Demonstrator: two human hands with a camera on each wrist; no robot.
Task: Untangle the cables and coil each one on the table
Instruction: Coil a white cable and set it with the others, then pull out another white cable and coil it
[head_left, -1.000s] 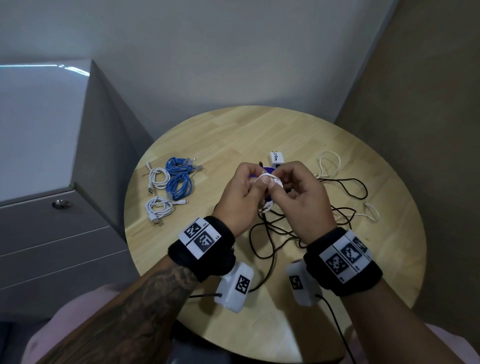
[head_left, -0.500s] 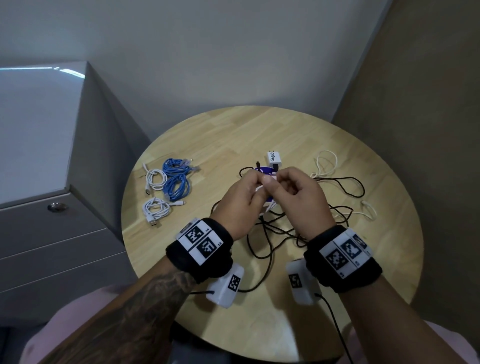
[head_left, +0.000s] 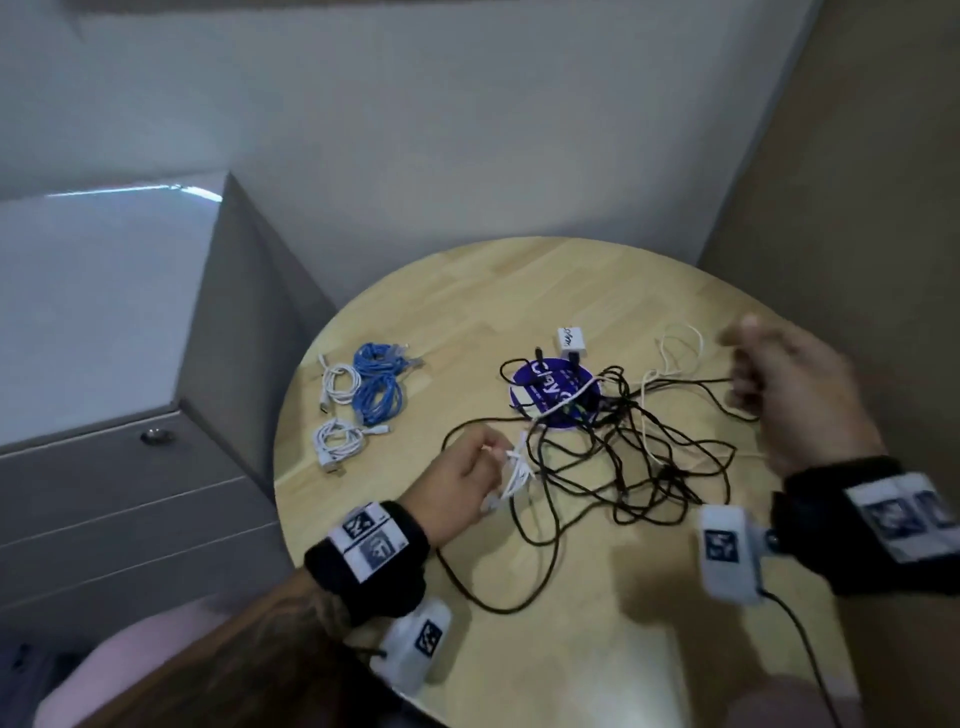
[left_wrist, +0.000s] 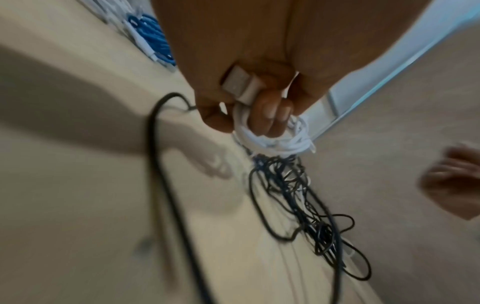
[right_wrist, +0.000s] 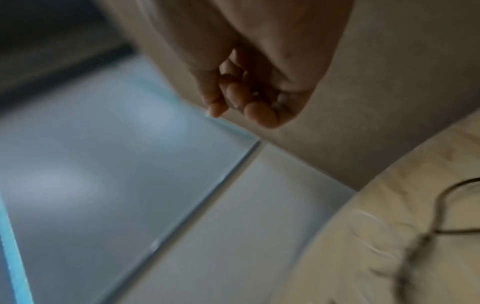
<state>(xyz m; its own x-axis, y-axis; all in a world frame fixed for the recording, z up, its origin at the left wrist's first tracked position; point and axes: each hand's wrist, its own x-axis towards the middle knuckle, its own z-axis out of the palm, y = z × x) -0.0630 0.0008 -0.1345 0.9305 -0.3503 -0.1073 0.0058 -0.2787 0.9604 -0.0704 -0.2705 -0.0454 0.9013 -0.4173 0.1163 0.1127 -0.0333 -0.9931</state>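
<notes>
My left hand (head_left: 485, 465) grips a small coil of white cable (head_left: 517, 467) low over the table, left of the tangle. In the left wrist view its fingers (left_wrist: 270, 115) curl through the white coil (left_wrist: 275, 142), with a USB plug (left_wrist: 239, 84) against the palm. A tangle of black cables (head_left: 623, 457) lies mid-table, and a loose white cable (head_left: 675, 348) runs through it. My right hand (head_left: 748, 369) is blurred above the right side of the table; in the right wrist view its fingers (right_wrist: 257, 113) are loosely curled and hold nothing.
Two blue coils (head_left: 379, 384) and two white coils (head_left: 337, 410) lie at the table's left. A purple round sticker (head_left: 545, 389) and a white charger (head_left: 571, 340) sit behind the tangle. A grey drawer cabinet (head_left: 104, 493) stands left of the round wooden table (head_left: 597, 649).
Both hands were together over the tangle, working the white cable. They have parted: the left moved down and left with the white coil, and the right let go and swung right.
</notes>
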